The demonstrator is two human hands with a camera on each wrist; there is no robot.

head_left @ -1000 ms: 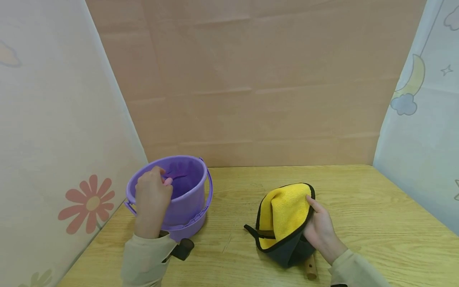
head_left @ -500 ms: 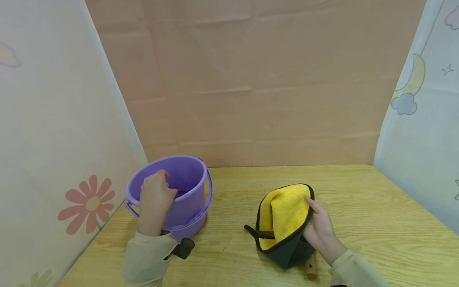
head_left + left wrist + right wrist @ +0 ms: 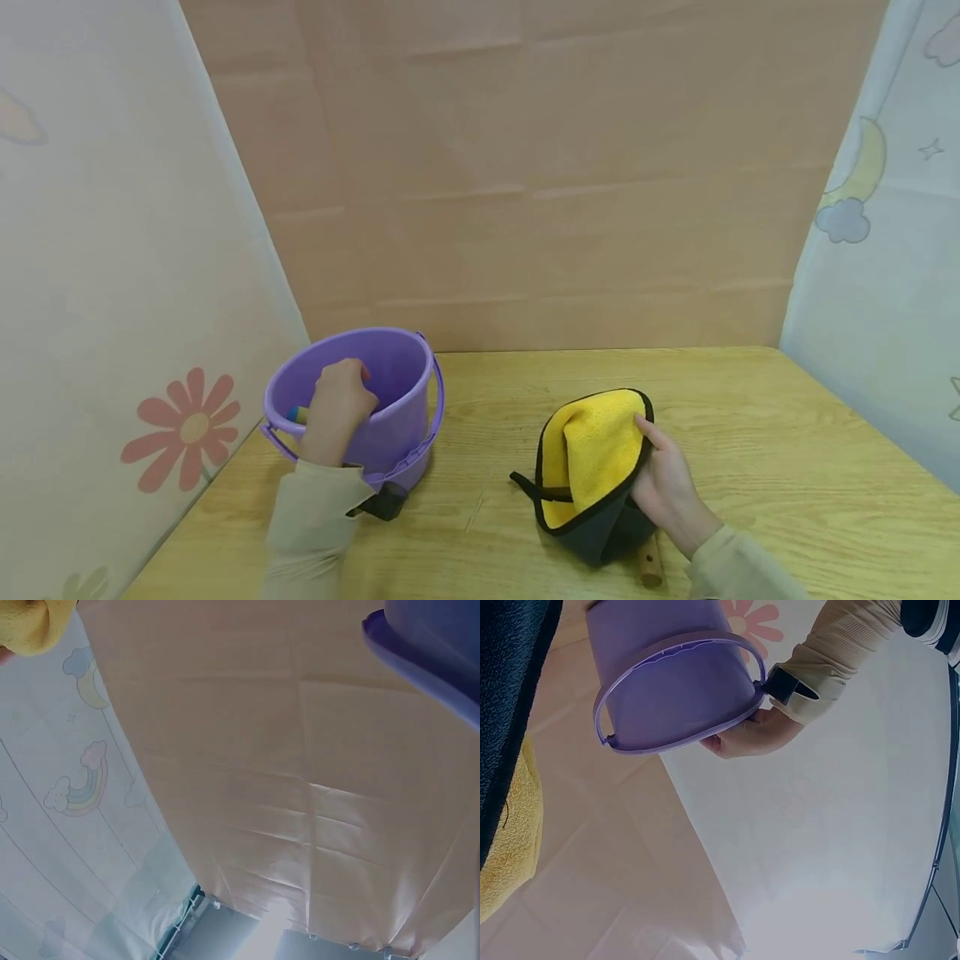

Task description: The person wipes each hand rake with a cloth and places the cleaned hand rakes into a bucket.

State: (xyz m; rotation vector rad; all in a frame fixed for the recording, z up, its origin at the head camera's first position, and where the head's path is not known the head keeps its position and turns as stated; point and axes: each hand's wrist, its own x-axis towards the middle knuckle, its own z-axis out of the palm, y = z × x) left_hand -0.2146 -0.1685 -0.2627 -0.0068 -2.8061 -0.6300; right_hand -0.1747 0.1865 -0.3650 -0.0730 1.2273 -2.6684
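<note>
My left hand (image 3: 341, 408) reaches over the near rim of a purple bucket (image 3: 397, 429), its wrist bent and its fingertips hidden inside. Whether those fingers hold anything I cannot tell. Beside that wrist, a small blue-and-yellow thing (image 3: 297, 414) shows within the bucket. My right hand (image 3: 667, 483) holds a microfiber cloth (image 3: 603, 442), yellow plush on one face and dark grey on the other, with black edging. The thumb lies on the yellow face and the other fingers are behind. In the right wrist view, the left hand (image 3: 754, 739) is at the bucket's rim.
A round wooden handle (image 3: 650, 562) sticks out from under the cloth. Across the cloth's left edge lies a black strap (image 3: 528, 483). The bucket's purple handle (image 3: 438, 396) hangs down its right side. A wood-grain table (image 3: 480, 542) meets a brown backdrop (image 3: 540, 208) behind.
The left hand, earlier with a pink thing at its fingers, has moved lower and right into the bucket; the pink thing is out of sight. The right hand and cloth stay nearly still.
</note>
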